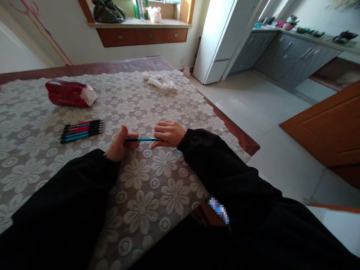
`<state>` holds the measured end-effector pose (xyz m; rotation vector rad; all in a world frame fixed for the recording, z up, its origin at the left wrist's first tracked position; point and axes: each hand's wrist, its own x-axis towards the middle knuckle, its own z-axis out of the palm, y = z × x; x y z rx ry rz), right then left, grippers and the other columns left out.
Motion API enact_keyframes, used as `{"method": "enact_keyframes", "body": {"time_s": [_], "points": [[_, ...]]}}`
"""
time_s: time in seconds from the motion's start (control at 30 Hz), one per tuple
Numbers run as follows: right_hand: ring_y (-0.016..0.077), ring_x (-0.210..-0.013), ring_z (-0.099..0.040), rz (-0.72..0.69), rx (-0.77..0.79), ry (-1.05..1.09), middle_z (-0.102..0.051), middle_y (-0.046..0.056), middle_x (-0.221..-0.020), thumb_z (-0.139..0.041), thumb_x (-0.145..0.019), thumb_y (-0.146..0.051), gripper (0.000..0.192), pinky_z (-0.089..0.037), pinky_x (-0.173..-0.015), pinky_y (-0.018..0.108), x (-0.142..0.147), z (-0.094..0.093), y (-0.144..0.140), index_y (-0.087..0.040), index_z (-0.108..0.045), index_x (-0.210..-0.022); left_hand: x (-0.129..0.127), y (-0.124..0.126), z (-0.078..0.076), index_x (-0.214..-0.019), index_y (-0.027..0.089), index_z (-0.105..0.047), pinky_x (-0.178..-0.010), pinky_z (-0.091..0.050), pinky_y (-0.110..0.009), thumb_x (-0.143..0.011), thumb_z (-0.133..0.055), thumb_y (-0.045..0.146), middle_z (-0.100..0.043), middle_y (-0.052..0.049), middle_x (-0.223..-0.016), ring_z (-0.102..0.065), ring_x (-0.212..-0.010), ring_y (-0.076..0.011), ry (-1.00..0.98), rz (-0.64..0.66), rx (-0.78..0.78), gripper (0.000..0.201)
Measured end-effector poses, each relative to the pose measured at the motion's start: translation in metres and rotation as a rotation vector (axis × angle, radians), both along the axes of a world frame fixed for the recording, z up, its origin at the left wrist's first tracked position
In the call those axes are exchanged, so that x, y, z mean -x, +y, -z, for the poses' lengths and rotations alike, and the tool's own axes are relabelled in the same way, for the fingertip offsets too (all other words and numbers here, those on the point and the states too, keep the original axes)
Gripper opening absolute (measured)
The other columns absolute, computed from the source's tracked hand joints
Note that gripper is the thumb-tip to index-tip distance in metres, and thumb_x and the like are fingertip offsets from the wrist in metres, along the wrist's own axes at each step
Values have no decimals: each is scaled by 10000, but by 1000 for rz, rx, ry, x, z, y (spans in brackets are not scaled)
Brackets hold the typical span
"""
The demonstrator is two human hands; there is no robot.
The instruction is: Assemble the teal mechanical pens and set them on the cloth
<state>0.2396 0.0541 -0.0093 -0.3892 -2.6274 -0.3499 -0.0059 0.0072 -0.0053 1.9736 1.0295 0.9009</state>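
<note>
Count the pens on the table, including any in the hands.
About 7, though bunched ones may hide more. One blue pen is held between the left hand and right hand. Roughly six lie in a pen pile on the lace tablecloth, left of the hands.

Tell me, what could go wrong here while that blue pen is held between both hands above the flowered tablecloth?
1. The blue pen is pinched only at its ends by the left hand and right hand; if it comes apart, a small piece could drop into the lace tablecloth and be hard to spot.
2. The row of pens lies loose beside the left hand; a sleeve might nudge them out of line.
</note>
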Motion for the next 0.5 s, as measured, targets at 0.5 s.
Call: {"method": "enact_keyframes", "body": {"time_s": [0.5], "points": [[188,-814,-497,77,-51,-37,-602,47,-832,-269,-1012,-694,665,-308,-711,328,8,-3,-8,-186,-686,-915,-6,2,-1,-522,248,-193,-434,-252,-341,-933,32,841,-191,1,-487,-241,-435,-138,40,20,190,756]]}}
